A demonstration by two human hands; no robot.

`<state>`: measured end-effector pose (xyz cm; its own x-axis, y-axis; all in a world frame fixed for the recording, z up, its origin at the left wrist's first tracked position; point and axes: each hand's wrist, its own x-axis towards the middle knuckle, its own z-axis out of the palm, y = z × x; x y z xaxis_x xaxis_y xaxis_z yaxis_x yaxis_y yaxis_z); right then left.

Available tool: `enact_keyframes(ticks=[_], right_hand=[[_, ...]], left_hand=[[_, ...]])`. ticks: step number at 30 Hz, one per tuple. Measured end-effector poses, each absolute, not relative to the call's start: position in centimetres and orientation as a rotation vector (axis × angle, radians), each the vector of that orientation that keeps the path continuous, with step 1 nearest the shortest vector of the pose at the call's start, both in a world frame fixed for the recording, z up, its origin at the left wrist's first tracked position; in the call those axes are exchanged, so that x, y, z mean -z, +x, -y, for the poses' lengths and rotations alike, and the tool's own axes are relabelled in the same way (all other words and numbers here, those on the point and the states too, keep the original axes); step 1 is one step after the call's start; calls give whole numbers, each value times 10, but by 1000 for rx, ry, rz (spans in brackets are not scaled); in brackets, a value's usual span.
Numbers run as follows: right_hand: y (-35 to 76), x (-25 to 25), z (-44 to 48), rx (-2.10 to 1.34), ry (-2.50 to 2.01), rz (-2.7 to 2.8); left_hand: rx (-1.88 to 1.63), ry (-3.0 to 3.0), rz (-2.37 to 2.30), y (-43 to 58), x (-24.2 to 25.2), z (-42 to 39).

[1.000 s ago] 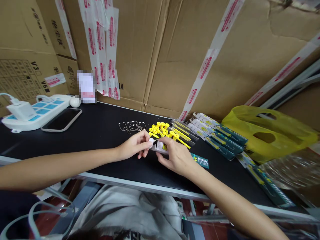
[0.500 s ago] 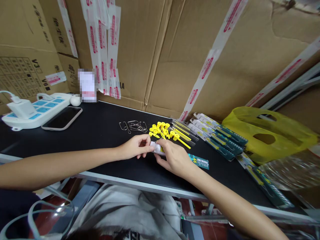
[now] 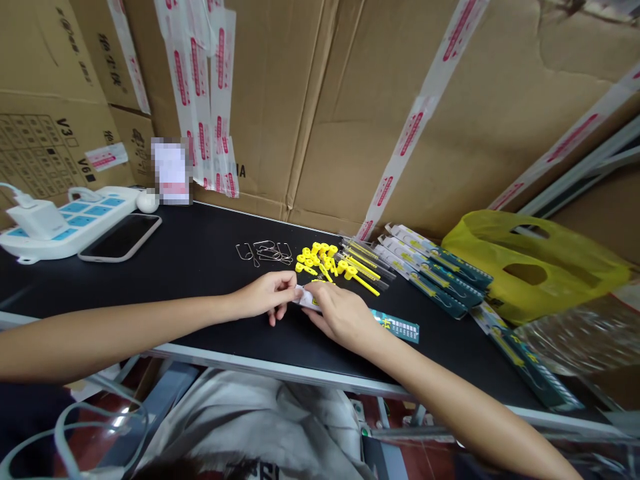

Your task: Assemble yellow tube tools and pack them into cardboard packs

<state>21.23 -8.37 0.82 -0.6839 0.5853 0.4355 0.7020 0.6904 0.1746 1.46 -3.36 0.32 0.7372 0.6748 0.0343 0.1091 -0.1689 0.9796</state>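
Observation:
A slim white and teal cardboard box [image 3: 400, 327] lies low over the black table, its teal end sticking out to the right from under my right hand [image 3: 343, 312]. That hand is closed round the box, thumb on top and fingers below. My left hand [image 3: 267, 295] pinches the white left end of the box between thumb and forefinger; its other fingers curl beneath. Just beyond my hands lie yellow plastic parts [image 3: 325, 253], partly hidden by my right hand. Bent metal wire hooks [image 3: 267, 252] lie left of them, and clear tubes with yellow rods [image 3: 364, 260] to the right.
Several similar boxes [image 3: 425, 270] are stacked at the right, with another box [image 3: 530, 360] nearer the edge. A yellow plastic bag [image 3: 475, 247] stands behind them. On the left are a phone [image 3: 121, 237] and a power strip [image 3: 80, 220]. Cardboard [image 3: 270, 113] walls the back.
Both hands still hold the box. Its left end now looks flatter and narrower between my fingers, and its teal end shows a little more. The view has shifted slightly.

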Motion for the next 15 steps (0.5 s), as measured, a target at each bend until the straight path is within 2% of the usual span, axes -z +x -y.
enact_keyframes(ticks=[15], right_hand=[[213, -10, 84, 387, -1104, 2513]], left_hand=[[-644, 2262, -608, 11, -6, 41]])
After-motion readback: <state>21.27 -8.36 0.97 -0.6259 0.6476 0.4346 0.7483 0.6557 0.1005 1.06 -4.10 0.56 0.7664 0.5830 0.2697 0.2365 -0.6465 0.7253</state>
